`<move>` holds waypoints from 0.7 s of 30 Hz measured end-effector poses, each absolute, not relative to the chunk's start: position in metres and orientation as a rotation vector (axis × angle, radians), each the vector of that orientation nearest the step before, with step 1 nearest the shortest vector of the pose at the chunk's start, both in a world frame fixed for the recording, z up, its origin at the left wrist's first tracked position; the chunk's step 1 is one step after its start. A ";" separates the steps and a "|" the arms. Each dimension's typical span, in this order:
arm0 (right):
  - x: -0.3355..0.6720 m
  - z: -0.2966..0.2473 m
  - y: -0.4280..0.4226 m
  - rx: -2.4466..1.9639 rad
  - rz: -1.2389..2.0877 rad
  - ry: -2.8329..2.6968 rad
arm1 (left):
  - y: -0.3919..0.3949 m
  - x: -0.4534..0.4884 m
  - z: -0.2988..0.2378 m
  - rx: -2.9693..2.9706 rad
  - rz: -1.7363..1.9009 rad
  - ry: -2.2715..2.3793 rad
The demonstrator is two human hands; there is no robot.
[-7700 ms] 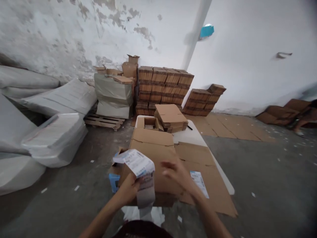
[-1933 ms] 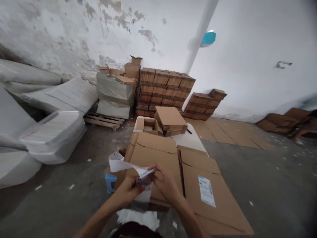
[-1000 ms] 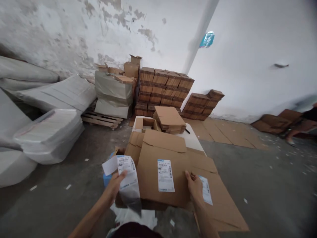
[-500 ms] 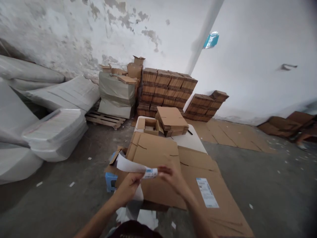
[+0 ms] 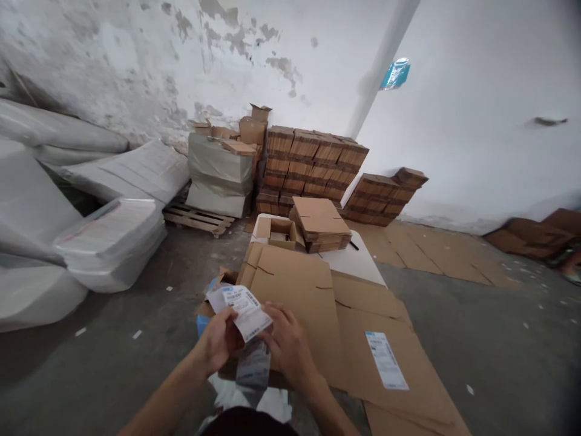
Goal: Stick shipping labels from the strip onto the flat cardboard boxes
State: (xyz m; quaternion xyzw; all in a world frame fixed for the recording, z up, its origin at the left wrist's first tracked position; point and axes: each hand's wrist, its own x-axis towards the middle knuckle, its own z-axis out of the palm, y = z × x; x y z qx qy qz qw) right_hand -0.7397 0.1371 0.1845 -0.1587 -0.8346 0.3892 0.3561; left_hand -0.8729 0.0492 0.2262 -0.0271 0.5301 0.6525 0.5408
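Note:
A printed shipping label [image 5: 245,310] on a white strip is between my two hands, its barcode side facing up. My left hand [image 5: 216,340] pinches the label's lower left edge. At the right edge, my right hand [image 5: 288,344] has its fingers closed on the label's corner. Below them a shiny length of backing strip [image 5: 253,366] hangs down. Flat folded cartons [image 5: 297,281] lie under and beyond my hands. To the right, another flat carton [image 5: 363,303] carries a stuck-on shipping label [image 5: 387,361].
Behind the cartons, a white table [image 5: 358,266] bears an open small box [image 5: 282,235] and a stack of flat cartons [image 5: 320,218]. Carton bundles [image 5: 313,160] stand along the wall. Wrapped white bundles [image 5: 113,236] and a wooden pallet [image 5: 200,219] are on the left.
The label strip has turned so its printed face shows upward. My right hand has come left and down and grips the label's edge. My left hand has shifted slightly left.

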 end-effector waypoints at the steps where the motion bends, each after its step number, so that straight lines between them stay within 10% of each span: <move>1: -0.740 0.183 0.136 -0.468 1.065 -2.160 | 0.049 -0.873 0.227 -0.052 1.557 1.266; 21: -0.711 0.216 0.192 -0.604 1.254 -1.823 | 0.035 -0.920 0.210 -0.364 1.962 1.434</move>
